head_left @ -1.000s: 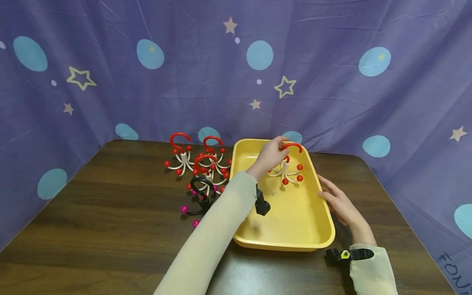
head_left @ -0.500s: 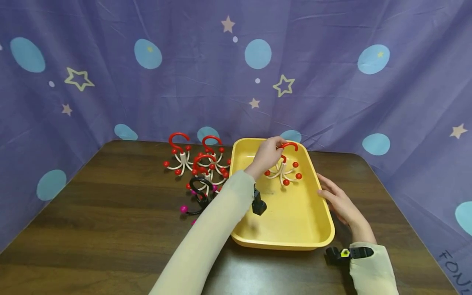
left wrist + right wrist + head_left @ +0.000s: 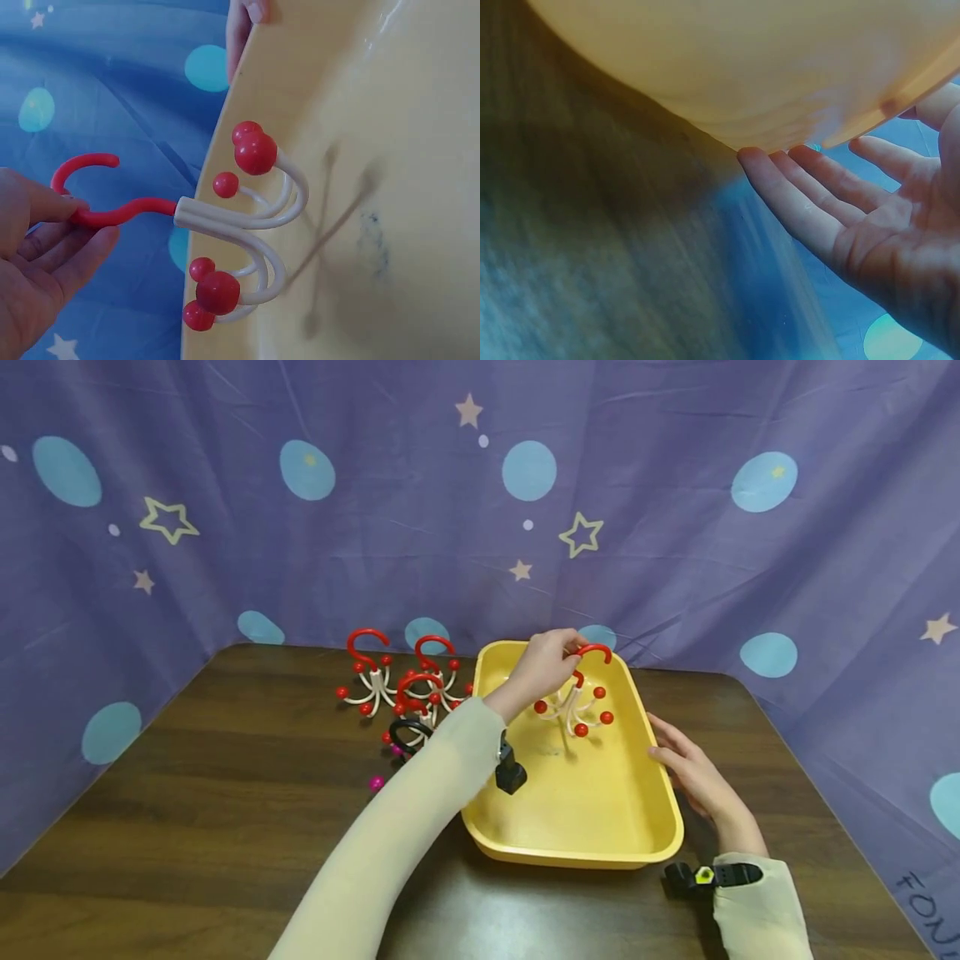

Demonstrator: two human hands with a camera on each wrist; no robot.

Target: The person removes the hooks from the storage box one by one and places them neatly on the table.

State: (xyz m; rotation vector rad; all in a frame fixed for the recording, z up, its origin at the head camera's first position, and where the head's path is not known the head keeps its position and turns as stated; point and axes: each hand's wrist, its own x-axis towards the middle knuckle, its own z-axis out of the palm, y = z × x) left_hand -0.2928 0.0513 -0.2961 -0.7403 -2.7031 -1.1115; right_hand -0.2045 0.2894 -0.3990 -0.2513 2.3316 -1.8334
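Observation:
My left hand [image 3: 543,664] pinches the red hook of a multi-arm hook hanger [image 3: 573,702] between thumb and fingers. In the left wrist view the hanger [image 3: 232,217] shows white curved arms tipped with red balls; its shadow falls on the floor of the yellow tub [image 3: 585,810]. It hangs inside the tub's far part; whether it touches the bottom I cannot tell. My right hand [image 3: 697,777] holds the tub's right side, thumb over the rim and fairly straight fingers [image 3: 795,210] against the outer wall.
Left of the tub, three more red and white hangers [image 3: 375,681] stand close together on the brown wooden table [image 3: 187,810]. A black hanger [image 3: 405,735] with pink balls is partly covered by my left sleeve [image 3: 405,818]. A purple patterned curtain [image 3: 420,527] hangs behind.
The held hanger has shifted slightly left within the tub, still in my left hand. My left forearm has moved left, covering more of the black hanger. My right hand stays put.

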